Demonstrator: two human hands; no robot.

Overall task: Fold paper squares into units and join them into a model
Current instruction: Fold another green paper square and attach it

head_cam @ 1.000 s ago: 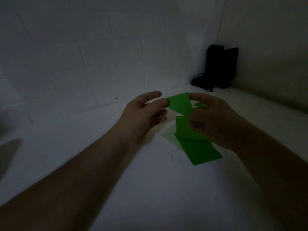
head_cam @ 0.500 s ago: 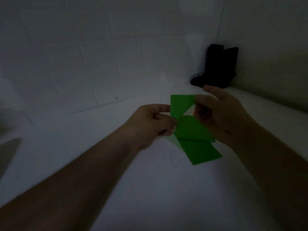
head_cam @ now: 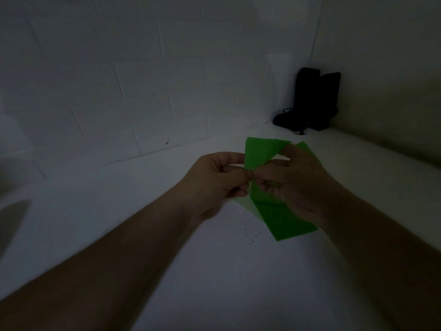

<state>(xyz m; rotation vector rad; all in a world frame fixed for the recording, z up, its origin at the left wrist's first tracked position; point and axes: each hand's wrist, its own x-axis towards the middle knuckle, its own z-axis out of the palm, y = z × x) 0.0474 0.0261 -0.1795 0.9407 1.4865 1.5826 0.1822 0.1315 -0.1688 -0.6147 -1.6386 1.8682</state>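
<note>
I hold a folded green paper unit [head_cam: 260,151] in the air above the white table [head_cam: 214,271], in dim light. My left hand [head_cam: 214,180] pinches its left side between thumb and curled fingers. My right hand [head_cam: 293,180] pinches its right side, and a green flap shows behind the right fingers. The fingertips of both hands meet at the unit's middle, which they hide. Below the hands, a stack of green paper squares [head_cam: 286,220] lies flat on the table, with a paler sheet sticking out at its left edge.
A black object [head_cam: 310,101] with a cord stands in the far right corner where the brick-pattern wall meets the side wall. Small dark specks [head_cam: 249,232] dot the table left of the stack. A dark shape [head_cam: 12,223] sits at the left edge.
My hands have closed in on each other until the fingertips meet at the unit's middle. The upper flap has turned and now points up and to the right.
</note>
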